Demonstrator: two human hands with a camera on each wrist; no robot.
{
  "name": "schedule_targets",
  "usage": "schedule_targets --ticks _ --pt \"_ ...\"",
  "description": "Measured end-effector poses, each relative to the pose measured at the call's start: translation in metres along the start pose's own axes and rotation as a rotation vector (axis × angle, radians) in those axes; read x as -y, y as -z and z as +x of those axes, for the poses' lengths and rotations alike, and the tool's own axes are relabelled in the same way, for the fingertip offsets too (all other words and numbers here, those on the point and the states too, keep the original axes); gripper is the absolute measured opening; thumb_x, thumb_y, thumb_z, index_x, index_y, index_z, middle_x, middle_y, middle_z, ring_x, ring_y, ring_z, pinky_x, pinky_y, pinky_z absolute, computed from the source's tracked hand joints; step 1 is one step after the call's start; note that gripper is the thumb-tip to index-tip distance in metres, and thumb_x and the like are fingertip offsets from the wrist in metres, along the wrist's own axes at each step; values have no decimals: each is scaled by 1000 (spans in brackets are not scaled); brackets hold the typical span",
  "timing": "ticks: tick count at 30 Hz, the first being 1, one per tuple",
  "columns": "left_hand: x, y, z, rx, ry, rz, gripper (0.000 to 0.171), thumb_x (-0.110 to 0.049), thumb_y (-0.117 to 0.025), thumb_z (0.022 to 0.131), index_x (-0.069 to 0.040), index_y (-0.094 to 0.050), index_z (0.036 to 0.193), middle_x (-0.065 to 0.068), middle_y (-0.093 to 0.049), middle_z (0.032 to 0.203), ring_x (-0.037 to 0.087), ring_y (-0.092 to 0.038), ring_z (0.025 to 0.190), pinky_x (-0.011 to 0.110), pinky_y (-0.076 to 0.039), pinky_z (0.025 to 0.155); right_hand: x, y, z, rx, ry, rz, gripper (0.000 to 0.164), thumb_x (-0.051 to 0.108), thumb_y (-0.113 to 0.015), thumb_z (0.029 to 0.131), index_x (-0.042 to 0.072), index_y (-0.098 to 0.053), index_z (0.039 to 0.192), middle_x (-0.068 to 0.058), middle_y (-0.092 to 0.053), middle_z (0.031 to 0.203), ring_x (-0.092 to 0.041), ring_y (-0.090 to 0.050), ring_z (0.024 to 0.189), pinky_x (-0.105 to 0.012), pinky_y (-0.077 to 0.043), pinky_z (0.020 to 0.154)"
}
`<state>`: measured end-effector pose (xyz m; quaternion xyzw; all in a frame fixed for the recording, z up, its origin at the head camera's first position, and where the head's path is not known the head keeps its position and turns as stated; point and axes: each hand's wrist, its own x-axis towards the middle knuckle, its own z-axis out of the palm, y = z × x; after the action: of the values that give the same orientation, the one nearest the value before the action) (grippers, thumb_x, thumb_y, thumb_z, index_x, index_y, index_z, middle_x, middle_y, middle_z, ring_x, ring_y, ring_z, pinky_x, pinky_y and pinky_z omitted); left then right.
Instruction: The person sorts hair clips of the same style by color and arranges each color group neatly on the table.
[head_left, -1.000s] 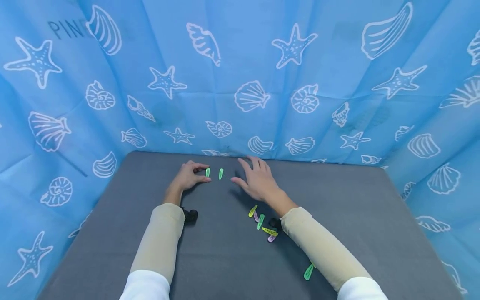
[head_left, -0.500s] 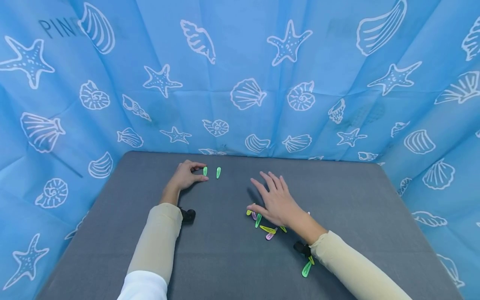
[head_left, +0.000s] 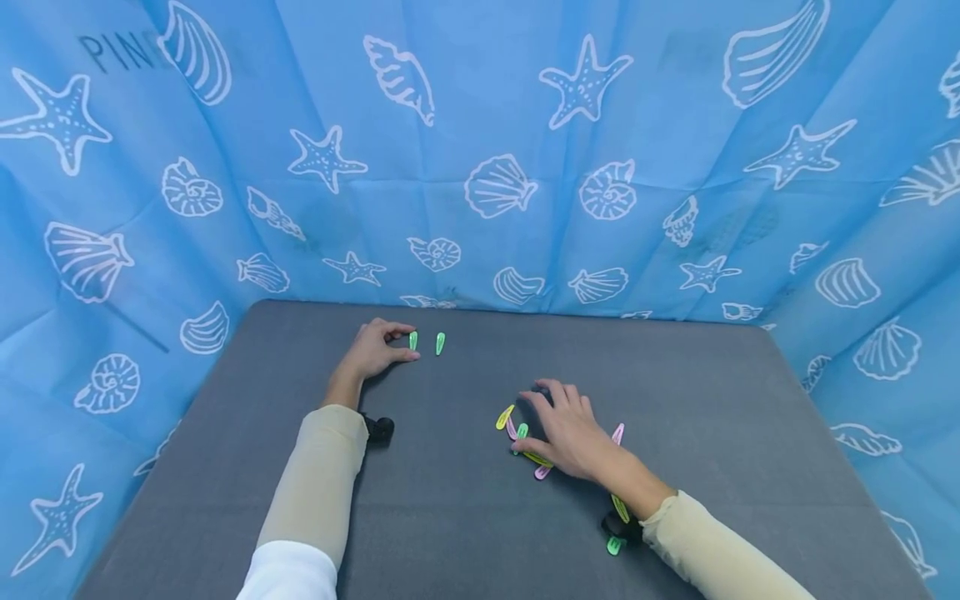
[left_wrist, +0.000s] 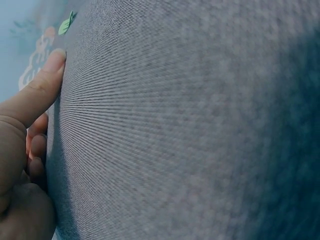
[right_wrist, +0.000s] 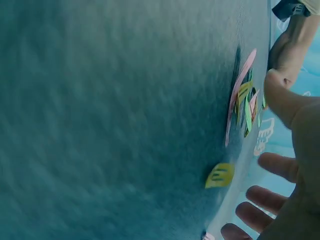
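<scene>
At the back left of the table, my left hand (head_left: pixel 371 348) pinches a green hair clip (head_left: pixel 413 341) between thumb and index finger, end to end. A second green hair clip (head_left: pixel 440 343) lies just to its right; one green hair clip (left_wrist: pixel 65 24) shows past the thumb in the left wrist view. My right hand (head_left: pixel 573 433) is over a loose group of clips, fingers spread and slightly bent. Its thumb tip overlaps a green clip (head_left: pixel 522 431) in the head view. Beside that lie a yellow clip (head_left: pixel 505 417) and a pink clip (head_left: pixel 512 428). The hand partly hides another yellow clip (head_left: pixel 537 458).
A pink clip (head_left: pixel 617 433) lies right of the right hand. A yellow clip (head_left: pixel 620 508) and a green clip (head_left: pixel 614 546) lie under the right wrist, partly covered. Behind the grey table (head_left: pixel 450 517) hangs a blue curtain (head_left: pixel 450 100) printed with shells and starfish.
My right hand has moved from beside the two green clips back toward the right and nearer, over the loose clips. The left hand has stayed at its green clip.
</scene>
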<state>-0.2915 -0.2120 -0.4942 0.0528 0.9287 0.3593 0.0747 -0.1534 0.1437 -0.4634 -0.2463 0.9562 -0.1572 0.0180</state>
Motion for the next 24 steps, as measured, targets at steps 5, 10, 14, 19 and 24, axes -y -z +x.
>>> schedule_targets --ticks 5,10,14,19,24 --pt "0 -1 0 -7 4 -8 57 -38 -82 86 -20 -66 138 10 -56 124 28 -44 114 48 -39 99 0 -3 -2 -21 2 37 55 46 -79 87 12 -64 127 -15 -53 133 -31 -48 114 -42 -37 86" --pt "-2 -1 -1 -9 13 -15 56 -37 -83 86 -20 -66 137 10 -56 124 28 -44 113 47 -38 99 1 -5 -2 -73 51 53 32 34 -83 86 14 -69 106 -9 -57 118 -23 -46 100 -36 -32 81" --pt "-2 -1 -2 -12 13 -19 56 -36 -83 87 -20 -66 137 9 -56 125 27 -44 113 47 -38 98 3 -7 -2 -108 71 65 24 26 -86 83 15 -68 94 -5 -57 109 -18 -43 93 -32 -29 78" --pt "-2 -2 -2 -20 16 -19 56 -36 -83 86 -20 -66 137 9 -56 124 27 -44 113 47 -38 98 4 -8 -1 -122 98 93 22 18 -86 82 16 -64 84 -2 -57 100 -15 -43 88 -30 -29 77" --pt "-2 -1 -2 -22 24 -30 56 -36 -83 86 -20 -66 137 9 -56 125 28 -44 114 48 -39 99 3 -3 2 -45 123 182 21 15 -82 86 18 -61 81 -1 -61 100 -14 -49 90 -30 -37 79"
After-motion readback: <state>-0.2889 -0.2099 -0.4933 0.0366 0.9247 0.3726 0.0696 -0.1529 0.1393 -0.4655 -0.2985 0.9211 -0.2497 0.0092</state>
